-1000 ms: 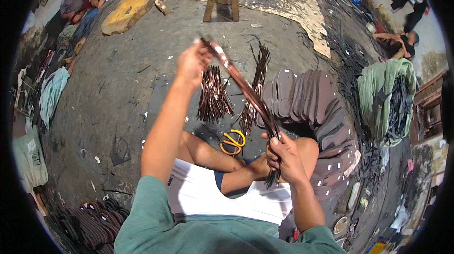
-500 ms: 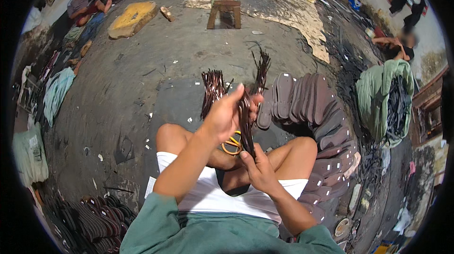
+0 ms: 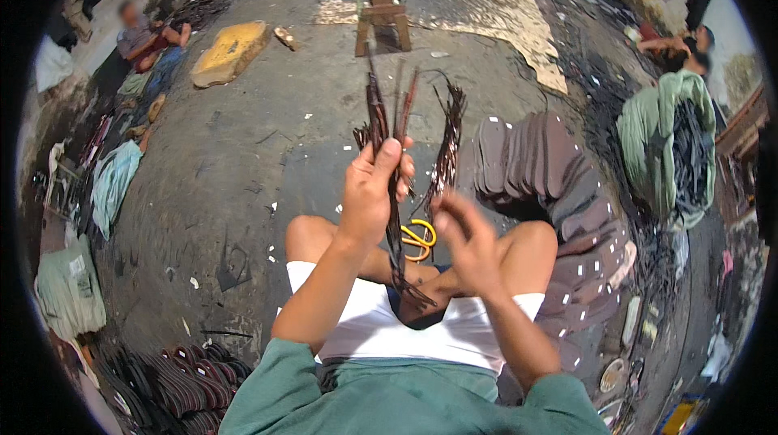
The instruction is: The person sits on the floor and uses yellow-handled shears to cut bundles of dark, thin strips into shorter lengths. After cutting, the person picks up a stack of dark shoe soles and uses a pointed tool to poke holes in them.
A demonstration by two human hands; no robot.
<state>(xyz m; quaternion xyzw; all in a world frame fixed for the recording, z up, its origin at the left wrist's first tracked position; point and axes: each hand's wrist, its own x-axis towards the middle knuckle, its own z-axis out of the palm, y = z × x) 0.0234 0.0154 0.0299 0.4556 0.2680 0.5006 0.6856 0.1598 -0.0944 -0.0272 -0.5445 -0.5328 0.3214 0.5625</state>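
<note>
My left hand [image 3: 374,192] is closed round a bundle of thin dark brown strips [image 3: 395,245]. Their upper ends fan out above the fist and their lower ends dangle over my lap. To the right of the strips, my right hand [image 3: 472,249] is off the bundle, its fingers smeared by motion. Scissors with yellow handles [image 3: 429,228] lie by my crossed legs, between the two hands. Beyond my right hand, another bundle of glossy brown strips [image 3: 448,139] rests on the floor. A further bundle on the floor is mostly hidden behind my left hand.
Brown sole-shaped pieces [image 3: 527,155] with white tags curve round my right side. More dark soles [image 3: 174,386] lie at the lower left. A green sack [image 3: 648,151] of black strips stands at the right. Ahead are a wooden stand [image 3: 382,14] and a yellow block [image 3: 231,53]. Other people sit farther off.
My right hand has let go of the strips' lower part and moved right. My left hand now holds the bundle more to the left, with loose ends spread above and below it.
</note>
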